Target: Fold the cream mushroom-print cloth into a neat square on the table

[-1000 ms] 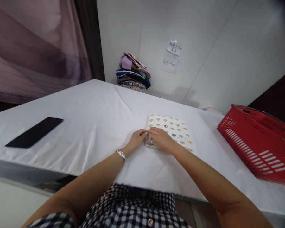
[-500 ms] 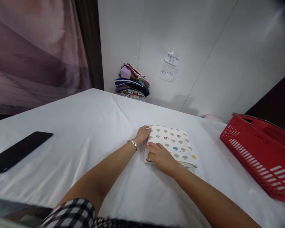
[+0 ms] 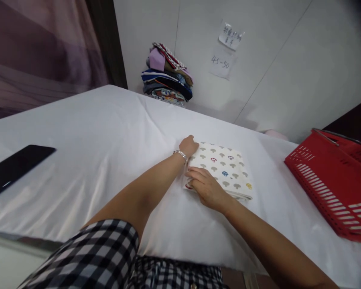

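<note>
A table draped in a white sheet (image 3: 87, 132) fills most of the view, its far edge meeting a pale wall. To the right, a red plastic basket (image 3: 333, 180) sits on the sheet, tilted a little, well apart from the hands. At the far edge against the wall stands a stack of folded clothes (image 3: 167, 78) in mixed colours, and above and to the right of it two paper notes (image 3: 225, 50) are stuck to the wall, the lower one reading "45-50". On the left side of the sheet a black phone (image 3: 16, 168) lies flat, screen dark. Near the middle of the table lies a folded cloth (image 3: 224, 166), cream with small mushroom shapes in grey, red, blue and yellow, folded into a neat rectangle with its layered edge toward the person. The left hand (image 3: 189, 145), a metal bracelet (image 3: 180, 153) on its wrist, rests at the cloth's far left corner, fingers curled together over the edge; whether they pinch the fabric cannot be told. The right hand (image 3: 206, 188) lies palm down on the cloth's near left corner, fingers (image 3: 195, 173) stretched forward, slightly parted and pressing flat on the fabric. A black-and-white checked sleeve (image 3: 102, 249) shows at the bottom of the view.
</note>
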`<move>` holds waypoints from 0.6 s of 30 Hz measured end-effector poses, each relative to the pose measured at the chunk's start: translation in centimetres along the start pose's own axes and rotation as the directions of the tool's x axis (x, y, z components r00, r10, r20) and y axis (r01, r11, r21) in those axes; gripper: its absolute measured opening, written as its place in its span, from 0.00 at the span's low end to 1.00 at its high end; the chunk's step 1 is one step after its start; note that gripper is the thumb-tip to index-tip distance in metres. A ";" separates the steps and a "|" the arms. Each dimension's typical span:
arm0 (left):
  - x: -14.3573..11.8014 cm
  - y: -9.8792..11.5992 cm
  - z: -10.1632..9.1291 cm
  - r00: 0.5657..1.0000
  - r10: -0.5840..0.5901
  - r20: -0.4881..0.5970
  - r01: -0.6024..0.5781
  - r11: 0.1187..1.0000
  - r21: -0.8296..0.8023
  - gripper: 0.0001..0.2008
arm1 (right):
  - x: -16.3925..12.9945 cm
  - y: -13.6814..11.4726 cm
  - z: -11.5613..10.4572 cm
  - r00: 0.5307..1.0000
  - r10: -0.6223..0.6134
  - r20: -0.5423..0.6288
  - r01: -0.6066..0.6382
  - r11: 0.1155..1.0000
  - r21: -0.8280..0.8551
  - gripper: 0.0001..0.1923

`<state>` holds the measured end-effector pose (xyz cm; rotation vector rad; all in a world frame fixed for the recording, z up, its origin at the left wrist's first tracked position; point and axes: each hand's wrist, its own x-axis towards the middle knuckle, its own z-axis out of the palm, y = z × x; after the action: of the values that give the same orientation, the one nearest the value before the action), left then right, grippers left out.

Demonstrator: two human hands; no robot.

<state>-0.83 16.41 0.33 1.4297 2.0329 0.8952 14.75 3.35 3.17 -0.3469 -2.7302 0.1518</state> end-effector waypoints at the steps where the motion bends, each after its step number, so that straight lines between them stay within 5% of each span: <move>1: 0.0 0.0 0.0 1.000 0.002 0.004 -0.002 1.000 0.000 0.23 | -0.1 0.0 -0.1 1.000 0.000 0.007 0.000 1.000 0.007 0.15; 9: -0.2 -0.2 0.0 0.999 0.031 0.022 -0.030 0.998 -0.047 0.25 | -0.9 0.5 1.4 0.999 0.017 0.042 -0.018 1.000 0.014 0.16; 18: -1.8 -1.4 -1.9 0.984 0.145 0.107 -0.125 0.977 -0.175 0.28 | -0.9 0.1 2.4 0.992 0.073 -0.101 -0.062 0.993 0.103 0.11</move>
<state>-2.44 13.92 0.56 1.5044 1.7465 0.9875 14.70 3.04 0.63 -0.4074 -2.5982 0.2793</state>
